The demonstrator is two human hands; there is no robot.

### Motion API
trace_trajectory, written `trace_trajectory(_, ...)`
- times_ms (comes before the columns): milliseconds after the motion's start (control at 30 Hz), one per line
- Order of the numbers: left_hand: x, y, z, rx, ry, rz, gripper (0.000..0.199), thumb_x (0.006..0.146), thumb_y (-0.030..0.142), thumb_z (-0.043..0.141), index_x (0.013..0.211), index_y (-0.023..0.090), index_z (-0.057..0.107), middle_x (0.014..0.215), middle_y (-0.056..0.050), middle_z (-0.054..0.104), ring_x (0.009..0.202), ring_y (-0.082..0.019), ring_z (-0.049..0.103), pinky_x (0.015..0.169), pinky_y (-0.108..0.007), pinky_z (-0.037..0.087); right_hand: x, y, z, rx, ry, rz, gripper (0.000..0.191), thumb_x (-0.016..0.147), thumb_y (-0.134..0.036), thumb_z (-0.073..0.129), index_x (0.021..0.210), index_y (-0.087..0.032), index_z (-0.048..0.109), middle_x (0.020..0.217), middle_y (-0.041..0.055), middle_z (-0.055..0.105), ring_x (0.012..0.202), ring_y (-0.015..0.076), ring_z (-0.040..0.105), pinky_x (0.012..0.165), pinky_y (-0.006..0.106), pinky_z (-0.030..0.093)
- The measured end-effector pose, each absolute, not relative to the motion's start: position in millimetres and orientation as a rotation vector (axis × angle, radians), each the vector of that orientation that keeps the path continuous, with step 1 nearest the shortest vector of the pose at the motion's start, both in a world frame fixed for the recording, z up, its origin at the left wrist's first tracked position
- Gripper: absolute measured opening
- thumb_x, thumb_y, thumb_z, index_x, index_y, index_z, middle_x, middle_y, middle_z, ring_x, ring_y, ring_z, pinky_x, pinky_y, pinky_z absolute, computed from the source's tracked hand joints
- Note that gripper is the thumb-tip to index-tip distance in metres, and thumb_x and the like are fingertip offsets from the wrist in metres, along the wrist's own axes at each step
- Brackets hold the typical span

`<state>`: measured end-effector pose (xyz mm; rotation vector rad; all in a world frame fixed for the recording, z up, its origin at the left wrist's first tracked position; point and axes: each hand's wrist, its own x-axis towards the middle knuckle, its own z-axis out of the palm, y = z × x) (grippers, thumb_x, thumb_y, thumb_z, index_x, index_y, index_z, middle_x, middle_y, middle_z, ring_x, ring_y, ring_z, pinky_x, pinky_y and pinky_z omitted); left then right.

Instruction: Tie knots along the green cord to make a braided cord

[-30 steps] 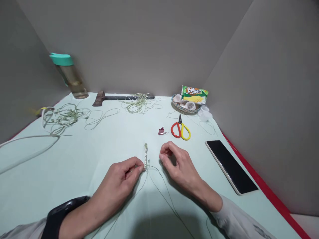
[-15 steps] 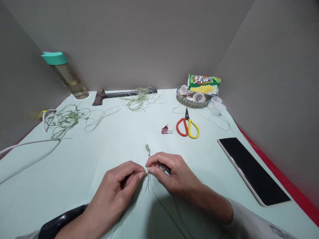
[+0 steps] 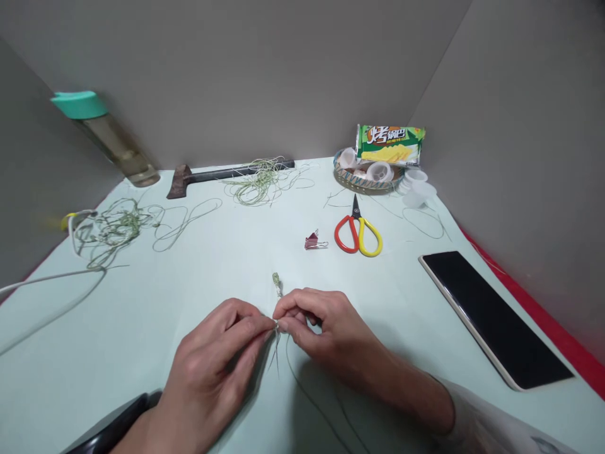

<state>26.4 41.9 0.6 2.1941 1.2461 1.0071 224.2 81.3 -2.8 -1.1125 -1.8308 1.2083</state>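
Observation:
A short knotted strand of thin green cord with pale beads (image 3: 277, 285) stands up from the point where my fingertips meet. My left hand (image 3: 212, 353) pinches the cord's lower end (image 3: 276, 325) from the left. My right hand (image 3: 326, 328) pinches the same spot from the right, so the fingertips of both hands touch. Loose green cord ends (image 3: 302, 391) trail from the pinch toward me across the pale green paper (image 3: 142, 315). A black band (image 3: 118, 425) circles my left wrist.
Red-and-yellow scissors (image 3: 358, 234) and a small pink binder clip (image 3: 312, 241) lie ahead. Tangled green cords (image 3: 113, 230) lie left, more (image 3: 258, 186) by a hatchet (image 3: 182, 181). A phone (image 3: 491, 315) lies right. Behind stand a bottle (image 3: 113, 145) and a basket (image 3: 363, 180).
My right hand has moved left from beside the strand and closed on the cord with my left hand. The view has tilted, shifting the objects on the table.

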Motion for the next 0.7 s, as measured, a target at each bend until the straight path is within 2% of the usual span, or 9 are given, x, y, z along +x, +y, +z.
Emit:
trace_trajectory(200,28.6,41.6,1.5,2.318,1.223,0.991,0.026,0.103,0.004,0.051,0.11,0.025,0.064,0.094,0.0,0.064,0.078,-0.011,0.066,0.068,-0.02,0.051,223.1,79.7,-4.2,-1.12,-1.809,1.229,0.015,0.081,-0.012,0.059,0.079,-0.023,0.069,0.06,-0.0081,0.052,0.059,0.0115,0.047,0.06,0.026,0.038)
trace_trajectory(467,28.9,43.7,1.6,2.494,1.228,0.931,0.023,0.104,0.003,0.048,0.11,0.021,0.06,0.094,-0.003,0.063,0.072,-0.013,0.068,0.06,-0.02,0.05,223.5,80.0,-4.4,-1.126,-1.805,1.234,0.014,0.081,-0.014,0.058,0.08,-0.023,0.068,0.059,-0.0081,0.05,0.058,0.012,0.045,0.06,0.027,0.037)
trace_trajectory(700,27.4,45.4,2.0,2.559,1.178,0.924,0.025,0.108,0.006,0.041,0.115,0.02,0.06,0.092,-0.003,0.062,0.069,-0.013,0.069,0.059,-0.021,0.052,221.9,78.9,-5.5,-1.137,-1.803,1.213,0.012,0.082,-0.016,0.058,0.08,-0.022,0.068,0.061,-0.0073,0.054,0.061,0.0117,0.047,0.063,0.027,0.037)
